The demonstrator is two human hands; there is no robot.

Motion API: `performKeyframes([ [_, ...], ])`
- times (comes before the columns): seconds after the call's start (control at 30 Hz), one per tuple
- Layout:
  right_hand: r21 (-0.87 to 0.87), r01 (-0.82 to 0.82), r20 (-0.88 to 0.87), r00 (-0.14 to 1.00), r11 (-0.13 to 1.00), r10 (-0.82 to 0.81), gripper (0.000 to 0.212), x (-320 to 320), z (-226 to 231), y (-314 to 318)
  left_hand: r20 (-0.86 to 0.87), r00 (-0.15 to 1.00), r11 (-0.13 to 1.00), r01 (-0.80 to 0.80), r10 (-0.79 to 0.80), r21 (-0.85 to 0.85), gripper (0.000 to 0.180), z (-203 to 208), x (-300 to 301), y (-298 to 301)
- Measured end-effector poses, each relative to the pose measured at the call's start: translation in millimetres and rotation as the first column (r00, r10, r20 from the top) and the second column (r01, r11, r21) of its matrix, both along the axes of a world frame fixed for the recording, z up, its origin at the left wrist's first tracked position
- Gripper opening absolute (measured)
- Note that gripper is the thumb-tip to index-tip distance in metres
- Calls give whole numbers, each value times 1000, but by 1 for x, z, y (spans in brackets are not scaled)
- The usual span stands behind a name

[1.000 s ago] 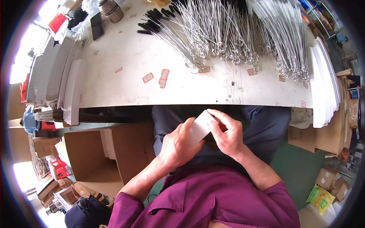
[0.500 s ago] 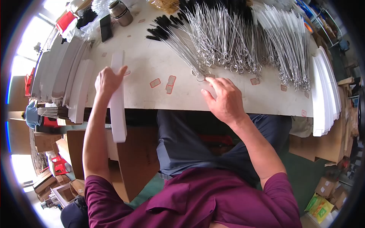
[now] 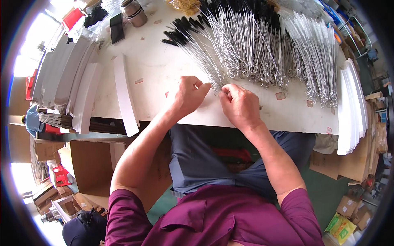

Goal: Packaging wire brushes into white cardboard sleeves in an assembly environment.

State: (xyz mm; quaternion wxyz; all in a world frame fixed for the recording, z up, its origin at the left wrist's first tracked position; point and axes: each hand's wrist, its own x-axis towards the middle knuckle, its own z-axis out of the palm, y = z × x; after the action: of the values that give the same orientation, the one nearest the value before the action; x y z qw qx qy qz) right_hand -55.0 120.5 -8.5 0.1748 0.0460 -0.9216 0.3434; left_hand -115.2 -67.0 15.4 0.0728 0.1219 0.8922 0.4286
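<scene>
Wire-handled brushes [image 3: 201, 61] with black bristles lie in a small group, their ring ends toward me. My right hand [image 3: 241, 105] is closed in a pinch at those rings, its fingertips on the end of a brush. Just left of the rings is my left hand [image 3: 189, 96], fingers curled and thumb pointing at the brush ends; whether anything is inside it is hidden. A long, narrow white carton [image 3: 125, 94] lies to the left, apart from both hands, its near end jutting over the table edge.
Behind the group is a big heap of similar brushes [image 3: 246, 45], with white-bristled ones [image 3: 316, 61] at the right. Stacks of white cartons stand at the left [image 3: 67, 78] and right [image 3: 351, 110]. A phone [image 3: 117, 28] and a metal flask [image 3: 134, 13] are at the back left.
My left hand has let go of the white carton and moved right to the brush rings. The carton now lies flatter on the table. My right hand's fingers have closed at the rings.
</scene>
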Motion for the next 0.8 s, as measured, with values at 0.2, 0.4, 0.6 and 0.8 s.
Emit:
performKeyframes([
  [0.2, -11, -24, -32, 999, 1000, 24, 11, -1, -1, 0, 358, 931, 998, 59, -67, 34, 40, 22, -6, 30],
  [0.4, -406, -96, 212, 958, 909, 196, 16, 0, 17, -2, 596, 800, 924, -177, -66, 339, 34, 19, -5, 12],
  [0.6, -332, -184, 69, 973, 925, 218, 17, 0, 27, -5, 559, 821, 845, -214, -117, 490, 25, 9, -1, -7],
  [0.8, 261, -227, -217, 933, 938, 286, 34, -24, 20, -20, 589, 789, 641, -363, -174, 676, 16, 36, 3, -24],
])
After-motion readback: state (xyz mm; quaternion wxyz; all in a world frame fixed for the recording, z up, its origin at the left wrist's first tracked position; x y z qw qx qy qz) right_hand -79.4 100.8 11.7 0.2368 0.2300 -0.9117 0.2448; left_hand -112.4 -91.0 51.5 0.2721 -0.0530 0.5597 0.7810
